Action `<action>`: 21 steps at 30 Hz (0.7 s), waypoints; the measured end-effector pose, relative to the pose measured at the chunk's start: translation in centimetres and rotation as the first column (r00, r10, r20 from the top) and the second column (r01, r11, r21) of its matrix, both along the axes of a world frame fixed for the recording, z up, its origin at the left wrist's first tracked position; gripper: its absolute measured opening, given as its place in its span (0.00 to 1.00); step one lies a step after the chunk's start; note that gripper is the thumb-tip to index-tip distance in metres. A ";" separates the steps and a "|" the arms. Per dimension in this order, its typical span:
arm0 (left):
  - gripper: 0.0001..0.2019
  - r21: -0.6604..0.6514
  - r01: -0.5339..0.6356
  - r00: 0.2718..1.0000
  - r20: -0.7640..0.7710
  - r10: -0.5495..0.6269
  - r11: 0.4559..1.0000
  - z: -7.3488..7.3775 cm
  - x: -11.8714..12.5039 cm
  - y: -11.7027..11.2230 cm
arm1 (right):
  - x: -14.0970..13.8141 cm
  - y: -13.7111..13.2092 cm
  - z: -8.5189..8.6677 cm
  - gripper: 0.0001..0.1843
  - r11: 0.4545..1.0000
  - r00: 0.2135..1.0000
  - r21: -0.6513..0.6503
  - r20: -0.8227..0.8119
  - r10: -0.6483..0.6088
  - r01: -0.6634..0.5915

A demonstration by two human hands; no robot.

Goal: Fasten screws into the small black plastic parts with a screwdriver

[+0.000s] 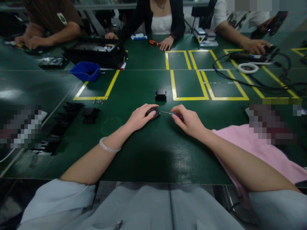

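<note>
My left hand (141, 117) is closed around a small black plastic block (154, 114) and keeps it on the green table. Pinched in my right hand (189, 120) is a screwdriver (165, 112) with a thin metal shaft and a dark purplish handle. The shaft points left, and its tip meets the right side of the block. Just beyond my hands sits another black block (161, 95), upright and untouched. A small pile of screws (98, 101) lies to the left, near a yellow tape line.
Several black parts (61, 124) lie in a row at left, beside another black piece (90, 115). A blue bin (85, 71) stands behind them. Pink cloth (236, 137) lies under my right forearm. Cables (254, 81) loop at the right. Co-workers' hands (167, 42) rest across the table.
</note>
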State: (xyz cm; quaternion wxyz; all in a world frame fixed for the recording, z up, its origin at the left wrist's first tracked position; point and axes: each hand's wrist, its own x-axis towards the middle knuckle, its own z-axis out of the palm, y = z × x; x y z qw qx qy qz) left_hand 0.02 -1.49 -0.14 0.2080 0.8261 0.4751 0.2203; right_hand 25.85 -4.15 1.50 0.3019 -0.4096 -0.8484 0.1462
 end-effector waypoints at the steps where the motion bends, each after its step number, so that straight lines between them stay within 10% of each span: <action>1: 0.23 0.000 -0.001 1.000 0.000 0.001 1.000 0.0 0.0 0.0 | 0.0 -0.1 0.1 0.11 1.000 1.000 0.015 -0.014 -0.009 0.009; 21: 0.24 0.000 -0.004 1.000 -0.027 0.004 1.000 0.2 0.1 -0.1 | 0.2 -0.4 0.4 0.07 0.997 0.999 0.080 -0.047 0.012 -0.008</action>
